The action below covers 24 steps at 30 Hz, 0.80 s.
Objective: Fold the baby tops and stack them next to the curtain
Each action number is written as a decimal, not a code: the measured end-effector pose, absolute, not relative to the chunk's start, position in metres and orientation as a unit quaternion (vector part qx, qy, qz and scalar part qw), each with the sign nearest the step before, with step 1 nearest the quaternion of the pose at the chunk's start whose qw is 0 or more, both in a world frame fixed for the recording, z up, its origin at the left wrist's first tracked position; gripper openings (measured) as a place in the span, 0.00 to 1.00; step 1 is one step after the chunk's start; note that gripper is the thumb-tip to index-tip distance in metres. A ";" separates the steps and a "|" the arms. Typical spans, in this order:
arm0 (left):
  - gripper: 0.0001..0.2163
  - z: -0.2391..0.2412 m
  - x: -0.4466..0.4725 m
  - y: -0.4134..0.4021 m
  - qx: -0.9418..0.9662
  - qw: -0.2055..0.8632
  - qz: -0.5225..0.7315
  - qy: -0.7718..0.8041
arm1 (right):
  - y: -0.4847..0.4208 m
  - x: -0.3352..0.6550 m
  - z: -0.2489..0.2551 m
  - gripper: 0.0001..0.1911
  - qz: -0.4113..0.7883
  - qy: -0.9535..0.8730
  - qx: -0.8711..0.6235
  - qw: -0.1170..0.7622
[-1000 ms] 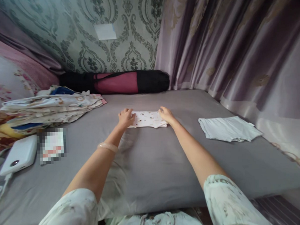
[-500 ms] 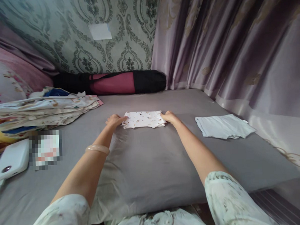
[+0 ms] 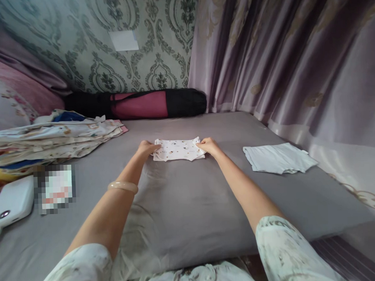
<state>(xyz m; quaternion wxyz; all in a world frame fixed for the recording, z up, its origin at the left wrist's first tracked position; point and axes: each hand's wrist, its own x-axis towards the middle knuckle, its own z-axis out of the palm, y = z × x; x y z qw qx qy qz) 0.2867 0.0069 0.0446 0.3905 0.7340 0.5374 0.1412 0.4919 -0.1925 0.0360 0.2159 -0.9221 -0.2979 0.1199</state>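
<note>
A small folded white cloth with tiny coloured prints (image 3: 178, 149) lies on the grey bed sheet (image 3: 189, 198) ahead of me. My left hand (image 3: 146, 148) grips its left edge with the fingers curled over it. At the opposite edge my right hand (image 3: 207, 145) pinches the cloth between fingers and thumb. A pale bangle sits on my left wrist.
A folded white garment (image 3: 277, 158) lies to the right near the purple curtain. At the left a stack of printed fabrics (image 3: 52, 139) rests, with a white power bank (image 3: 13, 202) in front. A black and maroon roll bag (image 3: 137, 104) lies along the wall.
My hands have closed in on both edges of the printed cloth, which is now slightly narrower. The left hand went from flat beside it to gripping its edge.
</note>
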 end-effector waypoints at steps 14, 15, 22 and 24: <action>0.12 0.079 0.281 -0.005 0.722 0.435 0.145 0.518 | -0.210 0.496 0.062 0.08 0.255 -0.204 -0.864 0.383; 0.13 0.084 0.282 -0.007 0.719 0.436 0.138 0.523 | -0.214 0.501 0.066 0.08 0.257 -0.198 -0.865 0.383; 0.15 0.087 0.316 -0.034 0.729 0.457 0.111 0.498 | -0.263 0.536 0.099 0.16 0.238 -0.163 -0.898 0.332; 0.15 0.082 0.330 -0.047 0.735 0.472 0.112 0.474 | -0.282 0.543 0.111 0.15 0.233 -0.159 -0.909 0.308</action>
